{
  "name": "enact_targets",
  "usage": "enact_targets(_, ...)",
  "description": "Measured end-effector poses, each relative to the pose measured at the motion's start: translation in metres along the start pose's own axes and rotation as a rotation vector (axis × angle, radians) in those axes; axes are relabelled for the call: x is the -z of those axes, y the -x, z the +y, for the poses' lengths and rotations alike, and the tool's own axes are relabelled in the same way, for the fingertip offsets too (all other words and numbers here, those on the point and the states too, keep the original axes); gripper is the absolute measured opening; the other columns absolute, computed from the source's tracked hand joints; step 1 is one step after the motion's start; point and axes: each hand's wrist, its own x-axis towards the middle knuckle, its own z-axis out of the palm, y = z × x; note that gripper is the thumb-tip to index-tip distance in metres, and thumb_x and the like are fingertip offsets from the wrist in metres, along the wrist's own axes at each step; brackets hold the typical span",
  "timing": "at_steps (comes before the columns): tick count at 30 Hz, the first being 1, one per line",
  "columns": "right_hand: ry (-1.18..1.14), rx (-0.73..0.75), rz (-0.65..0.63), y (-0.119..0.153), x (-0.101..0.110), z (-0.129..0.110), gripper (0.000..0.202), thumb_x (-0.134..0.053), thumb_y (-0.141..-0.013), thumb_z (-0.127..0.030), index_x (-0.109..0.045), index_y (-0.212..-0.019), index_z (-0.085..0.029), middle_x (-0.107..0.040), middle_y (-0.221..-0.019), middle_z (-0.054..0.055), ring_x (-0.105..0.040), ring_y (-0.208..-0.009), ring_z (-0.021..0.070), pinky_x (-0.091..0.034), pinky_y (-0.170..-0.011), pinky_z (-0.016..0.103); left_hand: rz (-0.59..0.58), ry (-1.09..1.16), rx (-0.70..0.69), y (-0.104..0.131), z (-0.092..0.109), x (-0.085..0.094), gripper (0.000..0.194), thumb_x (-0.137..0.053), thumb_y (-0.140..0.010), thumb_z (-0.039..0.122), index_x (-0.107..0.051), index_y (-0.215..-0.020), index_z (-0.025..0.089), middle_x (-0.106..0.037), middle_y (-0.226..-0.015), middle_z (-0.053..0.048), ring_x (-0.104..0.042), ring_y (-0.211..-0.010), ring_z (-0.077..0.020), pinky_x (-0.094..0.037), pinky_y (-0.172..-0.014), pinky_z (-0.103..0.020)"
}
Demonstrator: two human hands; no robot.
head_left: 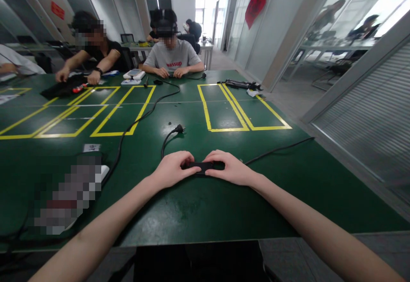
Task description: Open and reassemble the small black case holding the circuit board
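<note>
- Left hand (175,169): thumb and fingers pinch left end of a flat, black, oblong piece (203,168).
- Right hand (228,169): same grip, right end.
- Piece is inward of the dark green worktop (250,218)'s near edge; resting or lifted, can't tell.
- Bent black cord (164,143) with black plug (179,129): beyond left hand, toward far edge.
- Thin black cable (278,149): from beside right hand to right edge.

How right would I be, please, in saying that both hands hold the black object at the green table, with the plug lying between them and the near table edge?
Not quite: in the head view, the plug lies beyond the left hand and right hand, towards the yellow tape outlines. Both do hold the black object at the green table.
</note>
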Motion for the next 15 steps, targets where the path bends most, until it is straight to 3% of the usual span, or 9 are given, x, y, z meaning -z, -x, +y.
enact_targets(5, 0.053, 0.125, 0.021, 0.003, 0.0, -0.003, 0.023, -0.079, -0.087, -0.032, -0.072, -0.105, -0.02, -0.072, -0.105, 0.008, -0.066, -0.098, 0.0224, -0.053, -0.087, 0.036, -0.06, -0.296, -0.02, -0.002, 0.008, -0.005, 0.045, -0.068, -0.091, 0.061, -0.063, -0.076, 0.019, -0.065, -0.078, -0.004, -0.062, -0.075, -0.0213, -0.039, -0.065, -0.029)
enact_targets(9, 0.149, 0.229, 0.05, 0.005, -0.003, -0.005, 0.031, -0.081, -0.084, -0.031, -0.068, -0.11, -0.021, -0.07, -0.107, 0.008, -0.065, -0.1, 0.0233, -0.053, -0.087, 0.036, -0.076, -0.277, -0.132, 0.001, 0.003, -0.005, 0.055, -0.063, -0.093, 0.067, -0.057, -0.068, 0.019, -0.059, -0.069, -0.001, -0.056, -0.065, -0.0167, -0.032, -0.058, -0.028)
enact_targets(11, 0.269, 0.195, 0.064, 0.007, -0.006, -0.007, 0.033, -0.08, -0.084, -0.032, -0.066, -0.111, -0.02, -0.069, -0.103, 0.008, -0.065, -0.094, 0.0226, -0.051, -0.08, 0.033, -0.035, -0.26, -0.204, 0.002, -0.001, -0.005, 0.056, -0.063, -0.093, 0.068, -0.056, -0.068, 0.018, -0.058, -0.069, 0.0, -0.054, -0.063, -0.0156, -0.031, -0.058, -0.028)
enact_targets(15, 0.519, 0.056, -0.025, 0.007, -0.008, -0.011, 0.026, -0.073, -0.091, -0.044, -0.062, -0.088, -0.02, -0.068, -0.083, 0.004, -0.063, -0.074, 0.0191, -0.038, -0.063, 0.028, 0.093, -0.338, -0.385, 0.002, -0.003, -0.004, 0.058, -0.055, -0.097, 0.069, -0.055, -0.068, 0.019, -0.056, -0.069, -0.001, -0.052, -0.068, -0.0173, -0.032, -0.061, -0.03)
